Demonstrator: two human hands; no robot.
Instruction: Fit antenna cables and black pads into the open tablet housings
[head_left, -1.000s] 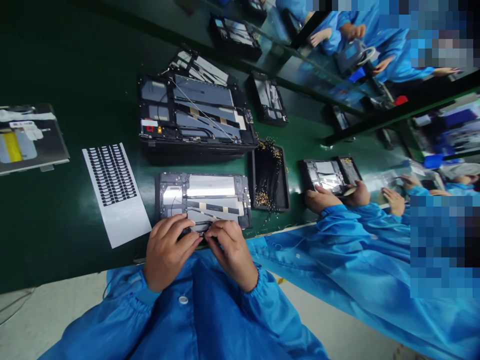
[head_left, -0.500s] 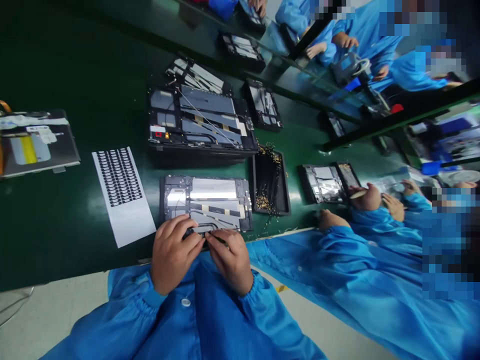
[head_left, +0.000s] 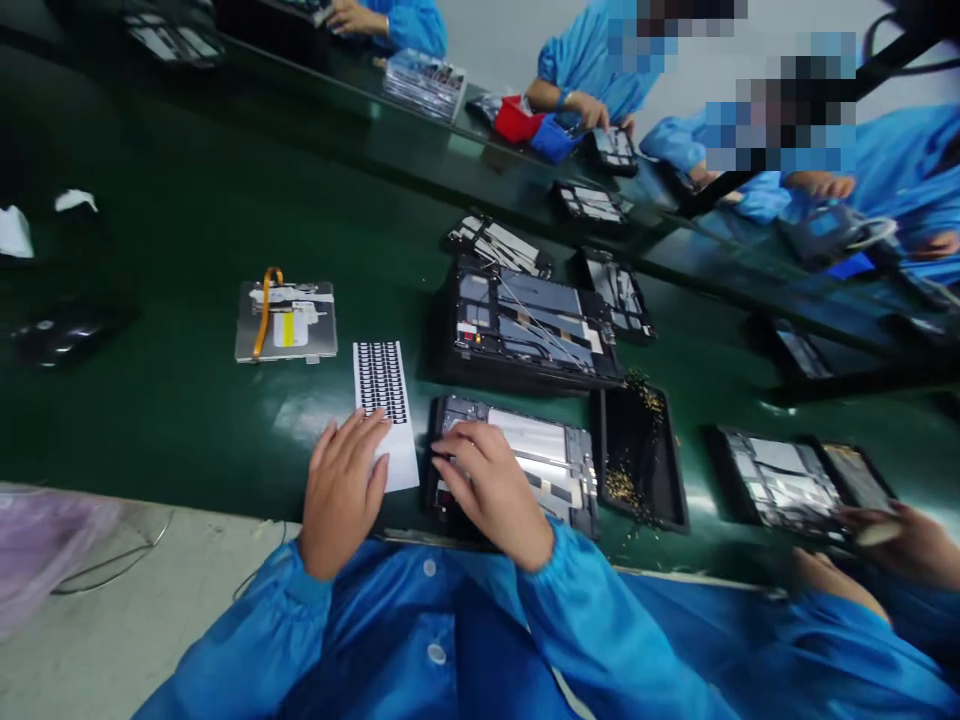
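My left hand [head_left: 343,495] lies with fingers stretched out over a white sheet of black stickers [head_left: 381,375], its fingertips at the lower rows. My right hand [head_left: 501,495] is over the left part of an opened tablet housing [head_left: 551,450], thumb and fingers apart, fingertips near the left edge. Nothing shows between those fingers, and the hand hides part of the housing. Silver panels, dark strips and thin cables are visible inside it. To the right of the housing is a black tray [head_left: 678,495] of thin black cables with gold-coloured ends.
Behind the housing rises a stack of tablet housings [head_left: 536,320]. A flat metal-backed panel with an orange ribbon cable [head_left: 286,335] lies left of the sheet. More housings [head_left: 780,475] are at the right, near a co-worker's hand [head_left: 922,545]. Other people work across the green table [head_left: 187,430].
My view has swung left. My left hand has moved off the housing onto the sticker sheet. My right hand has shifted from the housing's front edge to its left part, its pinch loosened.
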